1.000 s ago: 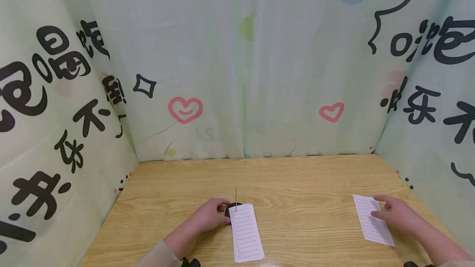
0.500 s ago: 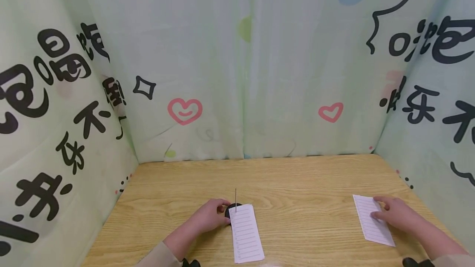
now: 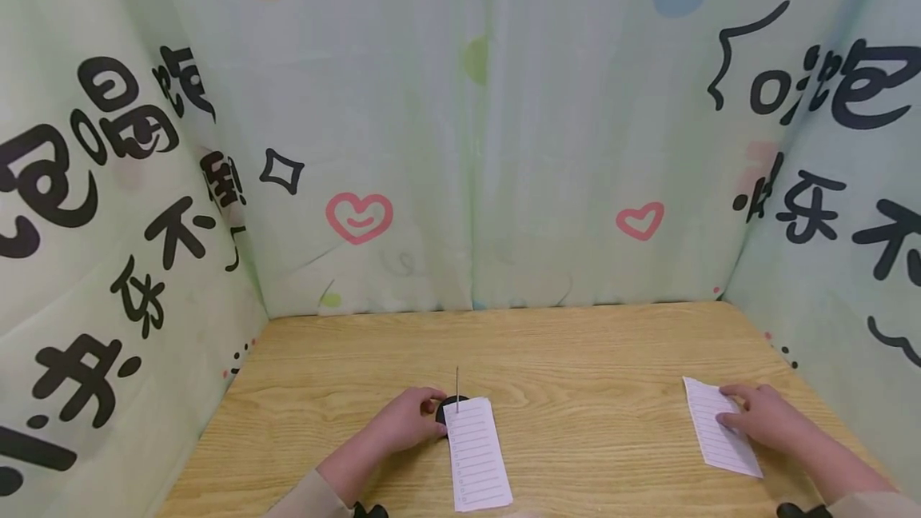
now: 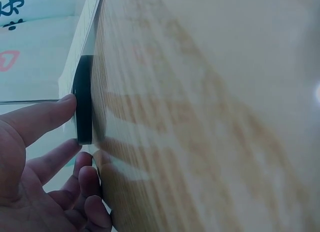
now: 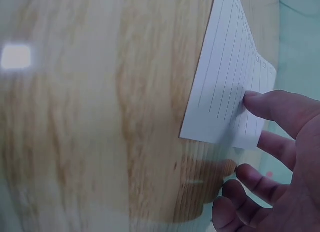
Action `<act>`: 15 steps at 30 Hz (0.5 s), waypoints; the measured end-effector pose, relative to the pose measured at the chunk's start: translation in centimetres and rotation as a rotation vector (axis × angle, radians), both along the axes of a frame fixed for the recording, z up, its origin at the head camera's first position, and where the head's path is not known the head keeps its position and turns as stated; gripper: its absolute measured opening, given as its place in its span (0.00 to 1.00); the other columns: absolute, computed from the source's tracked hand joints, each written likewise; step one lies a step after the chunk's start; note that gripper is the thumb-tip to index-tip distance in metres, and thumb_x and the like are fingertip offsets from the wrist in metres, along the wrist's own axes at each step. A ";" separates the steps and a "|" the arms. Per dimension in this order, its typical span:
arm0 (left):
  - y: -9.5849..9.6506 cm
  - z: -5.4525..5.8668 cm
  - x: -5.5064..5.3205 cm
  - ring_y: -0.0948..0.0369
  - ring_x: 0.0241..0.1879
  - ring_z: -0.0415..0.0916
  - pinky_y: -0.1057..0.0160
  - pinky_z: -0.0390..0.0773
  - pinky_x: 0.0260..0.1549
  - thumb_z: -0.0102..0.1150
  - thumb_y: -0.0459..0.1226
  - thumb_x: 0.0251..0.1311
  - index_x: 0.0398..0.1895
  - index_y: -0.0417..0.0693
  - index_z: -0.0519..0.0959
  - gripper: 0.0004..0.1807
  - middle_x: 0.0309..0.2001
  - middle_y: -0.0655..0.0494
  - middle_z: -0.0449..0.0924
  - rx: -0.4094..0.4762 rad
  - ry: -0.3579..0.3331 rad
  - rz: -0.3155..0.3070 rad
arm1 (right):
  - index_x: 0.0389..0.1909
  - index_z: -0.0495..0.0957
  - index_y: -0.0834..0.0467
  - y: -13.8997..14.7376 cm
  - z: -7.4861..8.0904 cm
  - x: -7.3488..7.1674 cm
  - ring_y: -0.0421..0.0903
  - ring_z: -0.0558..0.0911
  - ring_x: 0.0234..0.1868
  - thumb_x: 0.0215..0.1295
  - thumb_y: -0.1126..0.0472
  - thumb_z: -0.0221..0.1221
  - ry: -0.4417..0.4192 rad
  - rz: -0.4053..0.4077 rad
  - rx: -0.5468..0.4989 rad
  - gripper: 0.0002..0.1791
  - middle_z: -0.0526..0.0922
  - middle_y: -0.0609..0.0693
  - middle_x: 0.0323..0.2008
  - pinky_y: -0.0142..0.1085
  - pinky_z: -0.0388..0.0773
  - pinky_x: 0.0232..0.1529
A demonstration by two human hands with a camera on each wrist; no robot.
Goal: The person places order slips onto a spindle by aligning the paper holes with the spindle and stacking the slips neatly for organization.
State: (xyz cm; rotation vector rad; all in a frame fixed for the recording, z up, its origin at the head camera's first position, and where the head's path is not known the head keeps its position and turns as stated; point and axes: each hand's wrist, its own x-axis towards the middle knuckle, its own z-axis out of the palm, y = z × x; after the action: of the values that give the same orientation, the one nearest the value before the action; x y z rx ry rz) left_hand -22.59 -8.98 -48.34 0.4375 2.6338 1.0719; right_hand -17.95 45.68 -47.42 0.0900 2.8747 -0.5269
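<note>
In the head view, a bill spike with a round black base (image 3: 441,416) and a thin upright metal pin (image 3: 456,384) stands left of the table's middle. Lined paper slips (image 3: 479,454) are threaded on the pin and lie over part of the base. My left hand (image 3: 407,420) holds the base at its left edge; the left wrist view has the thumb on top of the base (image 4: 83,99) and the index finger at its side. Far to the right, my right hand (image 3: 766,420) pinches a lined paper sheet (image 5: 225,86) by its edge, thumb on top, and the sheet is bent there.
A wooden table (image 3: 590,390) lies under both hands, with bare wood between them. Printed pale curtains (image 3: 403,126) enclose it at the back and on both sides.
My right hand has shifted slightly left with the sheet, which now bends upward by the fingers. The left hand, the bill spike and its slips stay in place.
</note>
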 end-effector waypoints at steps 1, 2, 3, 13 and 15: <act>0.0 0.0 0.0 0.53 0.41 0.71 0.48 0.71 0.46 0.72 0.36 0.53 0.56 0.45 0.79 0.25 0.42 0.51 0.76 -0.002 0.001 0.001 | 0.59 0.68 0.76 -0.1 0.0 0.0 0.55 0.72 0.37 0.65 0.49 0.63 0.010 -0.001 0.001 0.36 0.73 0.67 0.38 0.51 0.73 0.39; 0.0 0.0 0.0 0.53 0.41 0.71 0.48 0.71 0.45 0.72 0.37 0.53 0.56 0.45 0.79 0.25 0.42 0.52 0.76 -0.005 0.002 0.001 | 0.58 0.69 0.76 -0.2 0.0 0.0 0.56 0.72 0.37 0.65 0.49 0.63 0.017 -0.003 -0.001 0.35 0.73 0.66 0.38 0.52 0.73 0.39; 0.0 0.0 0.0 0.53 0.41 0.71 0.48 0.71 0.45 0.72 0.37 0.53 0.56 0.45 0.79 0.26 0.42 0.52 0.76 -0.006 0.002 0.001 | 0.57 0.70 0.75 -0.3 0.0 0.0 0.56 0.73 0.38 0.65 0.50 0.63 0.019 -0.009 -0.007 0.34 0.74 0.67 0.38 0.53 0.73 0.40; -0.1 -0.3 -0.2 0.54 0.40 0.70 0.50 0.71 0.44 0.73 0.37 0.52 0.56 0.45 0.80 0.26 0.40 0.53 0.75 -0.004 0.017 -0.012 | 0.57 0.67 0.76 -1.3 0.1 0.2 0.57 0.76 0.40 0.62 0.53 0.65 -0.001 -0.076 -0.100 0.33 0.76 0.69 0.41 0.54 0.73 0.42; -0.2 -0.3 -0.2 0.54 0.40 0.70 0.50 0.71 0.44 0.73 0.37 0.51 0.56 0.45 0.80 0.26 0.40 0.52 0.76 -0.001 0.020 -0.014 | 0.57 0.66 0.76 -1.5 0.2 0.2 0.55 0.75 0.39 0.63 0.54 0.64 0.001 -0.077 -0.111 0.34 0.76 0.67 0.40 0.52 0.73 0.41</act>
State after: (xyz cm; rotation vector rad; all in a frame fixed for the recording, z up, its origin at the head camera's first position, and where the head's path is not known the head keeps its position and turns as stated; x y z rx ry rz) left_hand -22.78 -9.14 -48.63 0.4677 2.6447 1.0670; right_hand -17.77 44.22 -47.23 0.1831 2.8455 -0.7002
